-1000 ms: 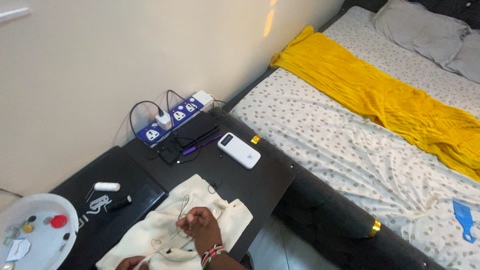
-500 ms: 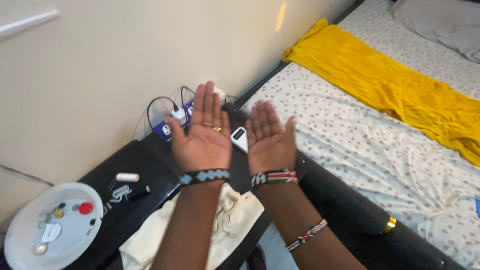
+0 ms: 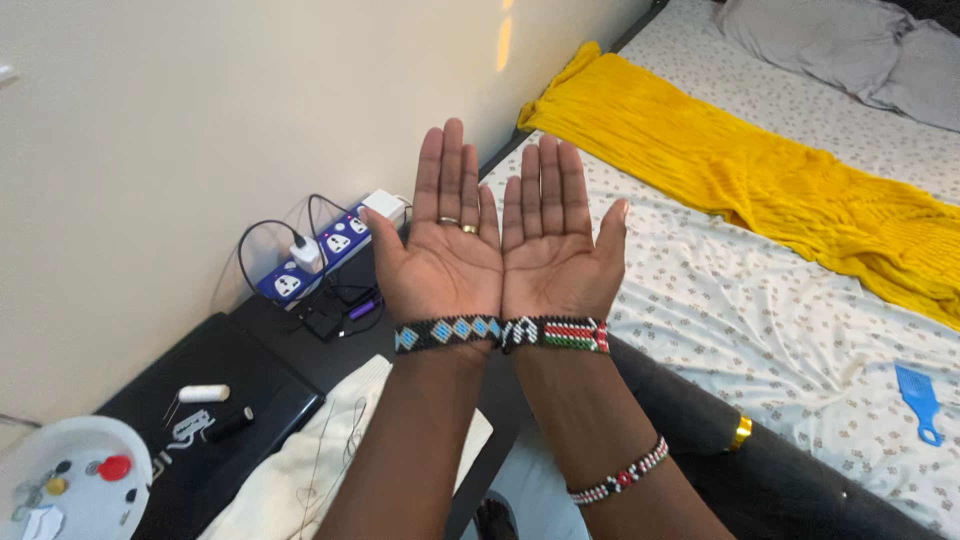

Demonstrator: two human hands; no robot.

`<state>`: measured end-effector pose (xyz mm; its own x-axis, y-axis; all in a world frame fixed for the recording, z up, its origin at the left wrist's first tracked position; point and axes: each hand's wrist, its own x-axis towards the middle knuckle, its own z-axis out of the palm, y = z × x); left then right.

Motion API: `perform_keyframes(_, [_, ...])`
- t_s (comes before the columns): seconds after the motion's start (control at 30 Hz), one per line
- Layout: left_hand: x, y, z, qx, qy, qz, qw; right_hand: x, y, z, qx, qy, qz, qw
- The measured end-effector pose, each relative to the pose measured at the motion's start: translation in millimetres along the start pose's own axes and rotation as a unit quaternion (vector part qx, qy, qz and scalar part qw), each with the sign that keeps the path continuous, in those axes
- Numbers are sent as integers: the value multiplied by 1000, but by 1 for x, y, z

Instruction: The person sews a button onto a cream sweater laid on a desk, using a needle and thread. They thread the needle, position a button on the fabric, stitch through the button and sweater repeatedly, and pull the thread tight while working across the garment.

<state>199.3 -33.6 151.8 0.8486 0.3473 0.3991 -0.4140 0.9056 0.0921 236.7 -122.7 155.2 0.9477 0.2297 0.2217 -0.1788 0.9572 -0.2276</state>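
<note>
My left hand (image 3: 440, 240) and my right hand (image 3: 556, 242) are raised side by side in the middle of the view, palms up toward the camera, fingers straight and together. Neither holds anything. The left hand wears two rings and a beaded wristband with blue diamonds. A beaded wristband in black, red and green sits on the right wrist, and a thinner beaded band lies further down that forearm. Below my arms a cream cloth (image 3: 300, 470) with thin thread on it lies on the black low table (image 3: 330, 360).
A blue power strip (image 3: 320, 255) with plugs and cables lies by the wall. A white spool (image 3: 203, 394) and a small black item rest on a dark flat case. A white bowl (image 3: 70, 475) with small bits stands at lower left. On the bed lie a yellow cloth (image 3: 760, 170) and a blue comb (image 3: 918, 402).
My hands left the cream cloth, rose in front of the camera and now show open palms close together. The view has drawn nearer to the table and the wall.
</note>
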Motion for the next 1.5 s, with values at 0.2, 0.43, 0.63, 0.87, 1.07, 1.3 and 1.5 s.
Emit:
perform_keyframes(0.2, [-1, -11, 6, -4, 28, 8, 1000, -2, -10, 7, 7, 61, 4, 998])
perform_keyframes(0.43, [-8, -2, -1, 5, 52, 26, 998, -6, 2, 7, -3, 64, 30, 998])
perform_keyframes(0.63, [-6, 8, -10, 13, 58, 43, 997, -4, 15, 4, -11, 74, 42, 996])
perform_keyframes(0.87, [-8, 10, -19, 44, 61, 54, 996, -2, 22, 1, -26, 77, 43, 996])
perform_keyframes(1.07, [-10, 13, -18, 76, 47, 46, 995, -4, 24, 2, -50, 93, 64, 992])
perform_keyframes(1.3, [-27, 31, -16, 208, 103, -1, 973, -19, 46, 5, -162, 42, 161, 973])
perform_keyframes(1.5, [-46, 60, -23, 495, 200, -110, 838, -52, 85, 7, -362, 79, 295, 880])
